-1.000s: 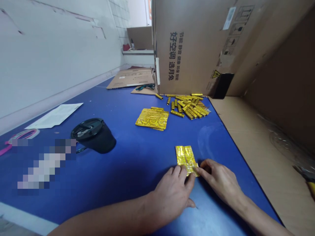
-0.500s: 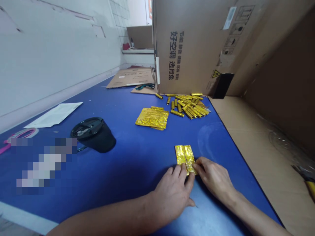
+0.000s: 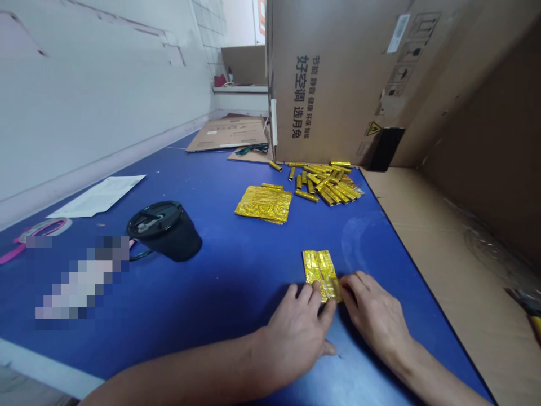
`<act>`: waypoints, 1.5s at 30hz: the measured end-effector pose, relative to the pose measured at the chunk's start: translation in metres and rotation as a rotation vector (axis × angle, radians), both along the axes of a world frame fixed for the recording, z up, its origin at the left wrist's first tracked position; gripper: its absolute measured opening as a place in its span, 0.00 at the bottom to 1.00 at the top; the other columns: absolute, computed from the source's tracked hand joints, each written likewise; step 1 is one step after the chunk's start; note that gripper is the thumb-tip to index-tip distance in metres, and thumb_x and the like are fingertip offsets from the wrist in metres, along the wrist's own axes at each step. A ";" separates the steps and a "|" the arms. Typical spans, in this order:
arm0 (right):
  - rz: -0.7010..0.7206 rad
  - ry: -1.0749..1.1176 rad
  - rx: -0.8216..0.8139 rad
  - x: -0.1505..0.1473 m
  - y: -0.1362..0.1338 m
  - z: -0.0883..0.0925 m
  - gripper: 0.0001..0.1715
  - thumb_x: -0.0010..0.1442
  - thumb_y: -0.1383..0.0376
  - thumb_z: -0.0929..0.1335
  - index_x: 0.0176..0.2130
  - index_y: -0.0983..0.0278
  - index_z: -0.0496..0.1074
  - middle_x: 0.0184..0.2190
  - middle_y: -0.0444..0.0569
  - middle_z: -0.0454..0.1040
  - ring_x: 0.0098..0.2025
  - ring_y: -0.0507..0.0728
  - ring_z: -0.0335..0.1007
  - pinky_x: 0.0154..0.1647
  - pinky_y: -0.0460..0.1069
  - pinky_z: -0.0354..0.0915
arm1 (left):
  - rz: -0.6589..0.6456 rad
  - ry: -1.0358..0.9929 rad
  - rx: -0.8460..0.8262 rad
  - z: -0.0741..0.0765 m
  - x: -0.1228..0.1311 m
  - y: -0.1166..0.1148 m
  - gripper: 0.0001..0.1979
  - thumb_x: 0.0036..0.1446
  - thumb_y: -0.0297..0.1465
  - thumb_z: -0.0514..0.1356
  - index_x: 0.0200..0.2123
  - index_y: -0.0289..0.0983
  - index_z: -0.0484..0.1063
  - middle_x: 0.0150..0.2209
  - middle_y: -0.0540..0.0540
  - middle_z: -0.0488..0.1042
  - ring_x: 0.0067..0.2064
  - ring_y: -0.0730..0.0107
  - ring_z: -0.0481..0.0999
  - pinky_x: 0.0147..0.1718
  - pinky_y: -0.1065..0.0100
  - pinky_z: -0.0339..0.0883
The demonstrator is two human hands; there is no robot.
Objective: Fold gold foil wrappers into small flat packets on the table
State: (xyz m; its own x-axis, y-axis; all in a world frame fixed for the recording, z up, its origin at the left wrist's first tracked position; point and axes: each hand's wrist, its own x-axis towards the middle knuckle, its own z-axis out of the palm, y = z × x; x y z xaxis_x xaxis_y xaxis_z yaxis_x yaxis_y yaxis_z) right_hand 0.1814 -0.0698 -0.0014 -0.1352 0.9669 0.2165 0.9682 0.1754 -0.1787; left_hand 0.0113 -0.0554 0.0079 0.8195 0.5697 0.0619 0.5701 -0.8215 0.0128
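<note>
The right hand has slid slightly rightward; its fingers and the left hand's press a folded gold foil packet near the blue worktop's right edge, though whether they grip it is unclear.

The left hand and right hand hide the foil packet's lower end; a pixelated patch blurs part of the counter.

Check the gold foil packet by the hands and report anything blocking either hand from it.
Nothing visible blocks either hand: the fingers of the left hand and the right hand both touch the near end of the gold foil packet.
</note>
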 end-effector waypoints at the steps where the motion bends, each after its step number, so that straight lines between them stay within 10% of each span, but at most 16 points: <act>1: 0.098 0.018 0.062 0.000 -0.003 0.000 0.14 0.59 0.67 0.56 0.36 0.64 0.67 0.34 0.52 0.74 0.35 0.56 0.70 0.36 0.52 0.64 | -0.006 0.001 -0.001 0.001 0.000 0.000 0.33 0.48 0.50 0.55 0.51 0.34 0.58 0.51 0.34 0.60 0.48 0.55 0.60 0.41 0.59 0.57; 5: 0.361 0.034 0.093 -0.004 -0.014 -0.001 0.19 0.60 0.69 0.56 0.47 0.65 0.66 0.46 0.54 0.70 0.48 0.57 0.65 0.52 0.59 0.56 | -0.032 0.015 -0.007 0.002 -0.002 0.001 0.26 0.50 0.48 0.54 0.45 0.34 0.64 0.51 0.36 0.61 0.49 0.56 0.60 0.42 0.59 0.57; 17: 0.400 -0.189 0.083 0.002 -0.029 -0.011 0.32 0.56 0.59 0.62 0.56 0.71 0.55 0.55 0.58 0.56 0.56 0.61 0.52 0.52 0.60 0.57 | -0.105 0.015 -0.169 -0.007 -0.036 0.006 0.38 0.54 0.52 0.43 0.59 0.30 0.43 0.60 0.38 0.47 0.60 0.57 0.44 0.53 0.53 0.42; 28: 0.411 -0.251 0.055 0.012 -0.032 -0.011 0.35 0.58 0.57 0.59 0.59 0.68 0.45 0.57 0.55 0.52 0.58 0.60 0.49 0.51 0.64 0.56 | -0.036 0.007 -0.153 -0.004 -0.037 0.003 0.37 0.52 0.52 0.45 0.58 0.33 0.47 0.59 0.40 0.51 0.59 0.53 0.47 0.52 0.47 0.42; 45: 0.453 -0.381 0.281 -0.014 -0.040 -0.010 0.33 0.57 0.52 0.58 0.52 0.74 0.61 0.51 0.62 0.63 0.53 0.64 0.58 0.57 0.63 0.37 | 0.013 0.019 0.155 -0.006 -0.012 0.017 0.20 0.58 0.36 0.48 0.49 0.30 0.64 0.53 0.36 0.61 0.58 0.53 0.51 0.54 0.50 0.39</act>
